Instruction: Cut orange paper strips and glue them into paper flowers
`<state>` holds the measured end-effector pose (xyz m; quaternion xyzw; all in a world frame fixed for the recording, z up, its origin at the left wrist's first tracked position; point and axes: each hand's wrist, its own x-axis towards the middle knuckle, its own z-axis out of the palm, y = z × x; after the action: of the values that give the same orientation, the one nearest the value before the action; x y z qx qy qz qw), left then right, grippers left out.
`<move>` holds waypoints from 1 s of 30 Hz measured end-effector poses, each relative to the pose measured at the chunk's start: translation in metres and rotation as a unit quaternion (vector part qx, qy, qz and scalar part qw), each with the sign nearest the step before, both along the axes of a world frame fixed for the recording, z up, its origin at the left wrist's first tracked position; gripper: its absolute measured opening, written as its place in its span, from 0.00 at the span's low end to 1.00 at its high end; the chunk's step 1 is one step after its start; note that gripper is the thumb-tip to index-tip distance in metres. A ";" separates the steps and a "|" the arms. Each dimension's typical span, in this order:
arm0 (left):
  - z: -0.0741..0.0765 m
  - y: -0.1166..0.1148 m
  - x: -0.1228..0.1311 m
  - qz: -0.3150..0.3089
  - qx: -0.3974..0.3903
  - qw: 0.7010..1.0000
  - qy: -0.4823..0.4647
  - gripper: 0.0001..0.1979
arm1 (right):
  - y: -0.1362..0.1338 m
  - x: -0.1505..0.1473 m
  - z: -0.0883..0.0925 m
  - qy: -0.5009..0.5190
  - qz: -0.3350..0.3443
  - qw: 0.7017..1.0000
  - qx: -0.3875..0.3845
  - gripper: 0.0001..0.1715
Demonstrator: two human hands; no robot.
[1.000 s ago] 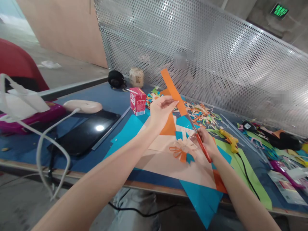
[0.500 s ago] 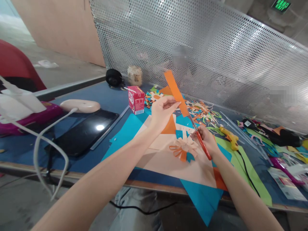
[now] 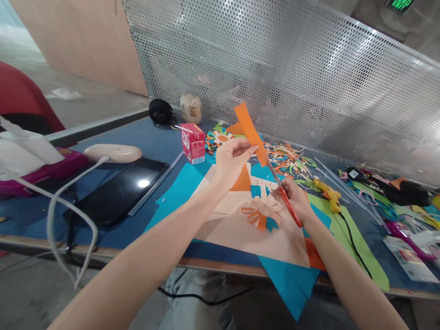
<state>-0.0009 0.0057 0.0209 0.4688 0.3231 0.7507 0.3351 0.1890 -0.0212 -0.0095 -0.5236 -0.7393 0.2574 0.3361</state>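
Between the thumb and fingers of my left hand (image 3: 235, 156) is an orange paper strip (image 3: 250, 128), tilted up and away from me. My right hand (image 3: 294, 197) grips red-handled scissors (image 3: 288, 205), whose blades meet the strip's lower end; whether they are parted there is too small to tell. Below the hands, a paper flower (image 3: 266, 208) with pale and orange looped petals lies on a pale paper sheet (image 3: 233, 233). Blue paper sheets (image 3: 288, 282) show beneath it, one hanging over the table's front edge.
Paper scraps (image 3: 288, 158) lie in a heap behind my hands, near a pink drink box (image 3: 193, 143). A yellow glue gun (image 3: 328, 195) rests on green paper (image 3: 360, 247) at right. A phone (image 3: 120, 192) and white cable (image 3: 53, 220) are at left; a perforated metal screen (image 3: 220, 55) stands behind.
Almost nothing differs. The view has shifted very slightly; both hands, the orange strip and the scissors keep nearly the same position.
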 end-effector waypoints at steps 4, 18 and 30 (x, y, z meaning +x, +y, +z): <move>0.000 -0.001 0.000 0.007 -0.004 1.000 0.004 0.04 | 0.000 0.001 0.000 -0.001 -0.002 1.000 0.006 0.24; 0.000 -0.001 -0.001 -0.047 -0.003 0.998 0.040 0.05 | -0.001 0.004 0.010 0.035 -0.016 0.999 0.003 0.22; 0.006 0.000 -0.007 -0.008 -0.023 0.999 -0.041 0.05 | -0.007 0.006 0.016 0.098 0.053 0.978 -0.175 0.25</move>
<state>-0.0075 0.0057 0.0274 0.4324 0.3229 0.7588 0.3646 0.1945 -0.0284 0.0066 -0.5065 -0.6732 0.4502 0.2960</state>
